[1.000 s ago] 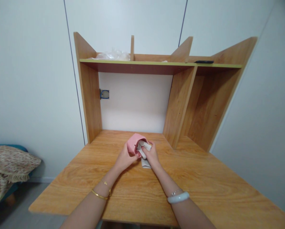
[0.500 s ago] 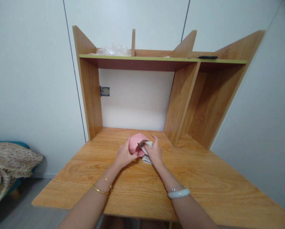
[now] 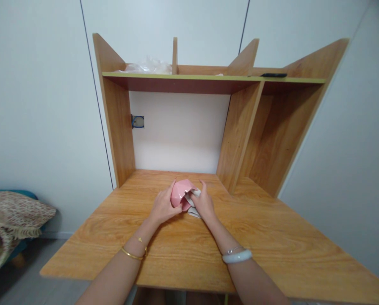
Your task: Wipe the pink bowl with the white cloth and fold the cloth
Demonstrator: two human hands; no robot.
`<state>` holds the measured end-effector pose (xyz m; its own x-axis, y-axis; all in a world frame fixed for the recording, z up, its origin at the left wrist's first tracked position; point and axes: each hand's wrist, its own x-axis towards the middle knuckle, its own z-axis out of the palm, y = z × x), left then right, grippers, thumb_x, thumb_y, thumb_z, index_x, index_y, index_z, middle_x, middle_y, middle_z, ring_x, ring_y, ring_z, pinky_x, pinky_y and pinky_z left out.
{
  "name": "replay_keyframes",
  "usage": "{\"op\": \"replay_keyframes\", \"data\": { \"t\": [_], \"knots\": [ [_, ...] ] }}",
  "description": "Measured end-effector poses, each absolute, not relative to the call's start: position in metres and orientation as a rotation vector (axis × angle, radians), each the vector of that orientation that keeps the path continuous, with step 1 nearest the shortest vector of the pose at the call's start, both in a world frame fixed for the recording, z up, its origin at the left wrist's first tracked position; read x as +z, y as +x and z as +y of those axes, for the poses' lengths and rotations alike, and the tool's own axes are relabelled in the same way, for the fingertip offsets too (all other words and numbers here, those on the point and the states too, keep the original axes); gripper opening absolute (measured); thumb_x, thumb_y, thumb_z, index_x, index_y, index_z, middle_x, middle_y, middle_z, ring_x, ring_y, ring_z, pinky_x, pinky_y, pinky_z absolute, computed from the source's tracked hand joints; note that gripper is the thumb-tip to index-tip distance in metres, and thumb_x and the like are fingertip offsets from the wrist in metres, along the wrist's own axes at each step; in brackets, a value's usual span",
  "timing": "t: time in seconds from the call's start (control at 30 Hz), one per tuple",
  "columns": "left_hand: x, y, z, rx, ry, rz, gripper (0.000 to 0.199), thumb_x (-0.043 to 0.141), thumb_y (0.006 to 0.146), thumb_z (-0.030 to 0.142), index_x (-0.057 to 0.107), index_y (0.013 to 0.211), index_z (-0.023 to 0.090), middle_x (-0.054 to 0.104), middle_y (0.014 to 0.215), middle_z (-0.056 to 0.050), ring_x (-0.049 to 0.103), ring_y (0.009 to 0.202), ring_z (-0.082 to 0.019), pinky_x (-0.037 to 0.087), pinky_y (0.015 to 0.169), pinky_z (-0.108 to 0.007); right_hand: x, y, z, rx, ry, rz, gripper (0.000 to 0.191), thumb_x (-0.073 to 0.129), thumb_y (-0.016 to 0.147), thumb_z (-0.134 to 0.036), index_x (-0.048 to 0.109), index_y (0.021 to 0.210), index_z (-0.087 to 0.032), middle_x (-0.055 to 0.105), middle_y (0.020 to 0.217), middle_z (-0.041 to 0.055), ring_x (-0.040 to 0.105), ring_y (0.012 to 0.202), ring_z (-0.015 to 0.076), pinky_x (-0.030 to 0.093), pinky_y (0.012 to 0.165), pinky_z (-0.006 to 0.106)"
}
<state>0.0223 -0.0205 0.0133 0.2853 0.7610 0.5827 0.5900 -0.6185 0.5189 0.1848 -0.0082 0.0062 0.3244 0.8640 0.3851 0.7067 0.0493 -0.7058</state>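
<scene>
A pink faceted bowl (image 3: 180, 191) is tipped on its side above the wooden desk, its opening turned toward the right. My left hand (image 3: 164, 206) grips it from the left, fingers behind and thumb at the lower rim. My right hand (image 3: 205, 204) holds a light grey cloth (image 3: 194, 212) at the bowl's opening, with part of the cloth inside and a folded end hanging below. The fingertips of my right hand are partly hidden by the cloth and bowl.
The wooden desk (image 3: 113, 237) carries a shelf unit (image 3: 243, 140) at the back. On its upper shelf lie a clear plastic bag (image 3: 149, 66) and a dark flat object (image 3: 273, 75). A patterned blanket (image 3: 14, 212) is at far left.
The bowl has turned slightly in my left hand, and the cloth sits a little deeper against its opening. The whole view has shifted slightly.
</scene>
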Motion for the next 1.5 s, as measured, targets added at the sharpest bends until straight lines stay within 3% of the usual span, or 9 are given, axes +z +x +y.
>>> {"op": "replay_keyframes", "data": {
  "t": [0.27, 0.6, 0.77, 0.87, 0.93, 1.03, 1.17, 1.37, 1.5],
  "knots": [
    [0.013, 0.022, -0.019, 1.187, 2.369, 1.293, 0.083, 0.058, 0.063, 0.029, 0.02, 0.136, 0.016, 0.049, 0.123, -0.012, 0.052, 0.101, -0.028, 0.038, 0.088, -0.039, 0.014, 0.183, -0.016, -0.007, -1.784, -1.496, 0.069, 0.05, 0.074, -0.046, 0.024, 0.133, -0.02, 0.065, 0.079, 0.0094, 0.061, 0.075, 0.0266, 0.039, 0.06, 0.03],
    [0.012, 0.018, -0.018, 1.2, 2.334, 1.229, 0.076, 0.058, 0.066, 0.029, 0.025, 0.134, 0.02, 0.045, 0.127, -0.011, 0.045, 0.111, -0.027, 0.032, 0.095, -0.04, -0.006, 0.186, 0.0, 0.271, -1.521, -1.514, 0.063, 0.056, 0.07, -0.031, 0.034, 0.128, -0.019, 0.065, 0.083, 0.0073, 0.06, 0.076, 0.022, 0.041, 0.063, 0.027],
    [0.001, 0.024, -0.005, 1.408, 1.962, 1.097, 0.075, 0.056, 0.073, 0.038, 0.018, 0.135, 0.017, 0.046, 0.121, -0.012, 0.052, 0.101, -0.021, 0.041, 0.087, -0.035, -0.005, 0.185, 0.001, 0.331, -1.388, -1.344, 0.06, 0.052, 0.071, -0.03, 0.034, 0.127, -0.018, 0.064, 0.082, 0.006, 0.059, 0.07, 0.0185, 0.043, 0.062, 0.026],
    [-0.004, 0.03, -0.003, 1.419, 1.819, 0.998, 0.084, 0.061, 0.069, 0.042, 0.014, 0.134, 0.017, 0.041, 0.124, -0.014, 0.053, 0.098, -0.019, 0.043, 0.082, -0.031, -0.007, 0.185, 0.005, 0.399, -1.288, -1.233, 0.061, 0.052, 0.07, -0.033, 0.034, 0.126, -0.016, 0.063, 0.091, 0.008, 0.059, 0.075, 0.0182, 0.045, 0.066, 0.028],
    [-0.005, 0.033, -0.007, 1.344, 1.839, 0.943, 0.083, 0.065, 0.067, 0.042, 0.02, 0.131, 0.017, 0.042, 0.123, -0.013, 0.051, 0.1, -0.019, 0.043, 0.084, -0.032, -0.01, 0.185, 0.008, 0.454, -1.214, -1.186, 0.059, 0.052, 0.069, -0.035, 0.035, 0.123, -0.016, 0.06, 0.1, 0.0094, 0.058, 0.082, 0.0184, 0.046, 0.071, 0.029],
    [-0.003, 0.035, -0.013, 1.281, 1.894, 0.915, 0.065, 0.063, 0.069, 0.04, 0.034, 0.121, 0.016, 0.05, 0.115, -0.011, 0.051, 0.099, -0.019, 0.041, 0.086, -0.033, -0.013, 0.183, 0.011, 0.535, -1.106, -1.167, 0.056, 0.054, 0.068, -0.035, 0.037, 0.118, -0.017, 0.057, 0.108, 0.0098, 0.057, 0.09, 0.0183, 0.045, 0.077, 0.031],
    [0.002, 0.032, -0.017, 1.329, 1.925, 1.034, 0.049, 0.063, 0.068, 0.037, 0.043, 0.107, 0.014, 0.057, 0.101, -0.008, 0.054, 0.09, -0.018, 0.043, 0.079, -0.032, -0.016, 0.179, 0.014, 0.614, -1.049, -1.177, 0.056, 0.058, 0.064, -0.034, 0.039, 0.114, -0.017, 0.058, 0.105, 0.0091, 0.058, 0.087, 0.0181, 0.047, 0.075, 0.031],
    [0.009, 0.025, -0.017, 1.264, 2.059, 1.307, 0.054, 0.065, 0.062, 0.043, 0.046, 0.105, 0.016, 0.062, 0.087, -0.005, 0.057, 0.076, -0.019, 0.043, 0.064, -0.029, -0.009, 0.175, 0.012, 0.531, -1.227, -1.157, 0.064, 0.062, 0.058, -0.033, 0.039, 0.116, -0.017, 0.062, 0.093, 0.0068, 0.06, 0.076, 0.0183, 0.047, 0.064, 0.028],
    [0.013, 0.025, -0.02, 1.258, 2.119, 1.364, 0.059, 0.065, 0.061, 0.044, 0.046, 0.11, 0.018, 0.063, 0.087, -0.005, 0.058, 0.077, -0.02, 0.043, 0.064, -0.029, -0.004, 0.177, 0.007, 0.404, -1.369, -1.208, 0.065, 0.061, 0.06, -0.034, 0.039, 0.119, -0.016, 0.064, 0.089, 0.0085, 0.061, 0.076, 0.0207, 0.046, 0.064, 0.029]
  ]
}}
